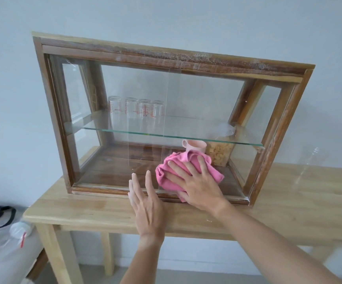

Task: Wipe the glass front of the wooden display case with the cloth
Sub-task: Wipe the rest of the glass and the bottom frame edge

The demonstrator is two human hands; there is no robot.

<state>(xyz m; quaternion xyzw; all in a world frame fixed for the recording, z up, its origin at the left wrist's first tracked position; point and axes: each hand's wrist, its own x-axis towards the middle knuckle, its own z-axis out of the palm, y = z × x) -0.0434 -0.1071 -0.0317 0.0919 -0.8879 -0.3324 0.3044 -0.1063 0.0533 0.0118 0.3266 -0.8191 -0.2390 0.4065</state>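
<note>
Left hand (145,206) is flat, fingers straight and holding nothing, looks like it's touching the lower glass front (125,111) of the wooden display case (166,56) on the tabletop (96,206). Just right of it, the right hand (198,185) has spread fingers pressing the bunched pink cloth (166,179) onto the lower glass.

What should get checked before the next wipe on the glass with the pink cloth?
1. Cloth under the wiping hand: ok. The right hand presses the pink cloth flat with straight fingers.
2. Cloth on the glass front, not the wood: ok, low and right of the middle.
3. Other hand out of the way: ok. The left hand is open beside the cloth, holding nothing.
4. Display case sitting fully on the wooden table: ok.
5. Drinking glasses and pink cup safe inside: ok, behind the glass.
6. Upper glass already wiped: cannot tell.
</note>
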